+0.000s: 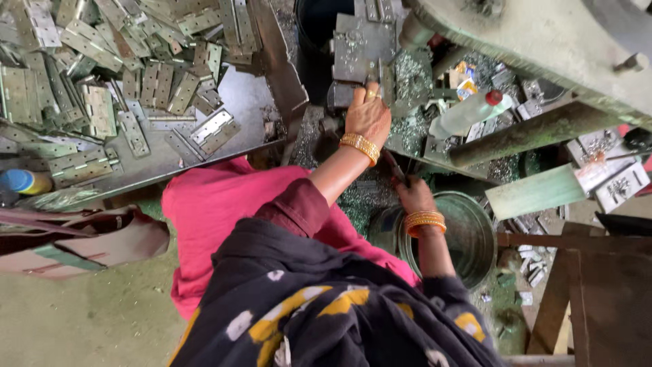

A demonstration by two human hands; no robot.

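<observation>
1. We see the left hand (367, 115) reaching up to the grey press block (363, 47), fingers closed around a small metal piece there.
2. The right hand (413, 196) grips a thin dark rod (394, 166) above the round metal bucket (475, 234).
3. Loose metal hinges (102, 75) lie piled on the surface (248, 102) to the left, well apart from both hands.

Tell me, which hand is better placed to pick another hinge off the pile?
Probably the left hand: it rests at the press block, on the side of the hinge pile. The right hand is lower, gripping a dark handle beside the metal tub.
</observation>
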